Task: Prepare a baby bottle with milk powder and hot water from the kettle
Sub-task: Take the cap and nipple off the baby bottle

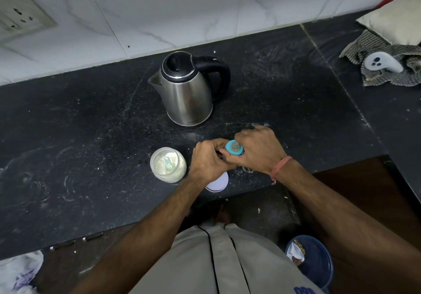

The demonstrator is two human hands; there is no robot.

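No legible text on anything

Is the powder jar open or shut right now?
Open. The jar has no lid; powder and a teal scoop show inside. A white lid lies on the counter, partly under the left hand.

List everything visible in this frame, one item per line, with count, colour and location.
kettle: 1, steel with black handle, back centre of counter
baby bottle: 1, blue collar, grey teat, between both hands
powder jar: 1, clear, open, scoop inside, left of hands
lid: 1, white, counter edge under left wrist
counter: 1, black
cloth: 1, checked, far right
controller: 1, white, on cloth
socket: 1, wall, upper left
bucket: 1, blue, floor, lower right
left hand: 1, gripping bottle
right hand: 1, on bottle collar, pink wristband
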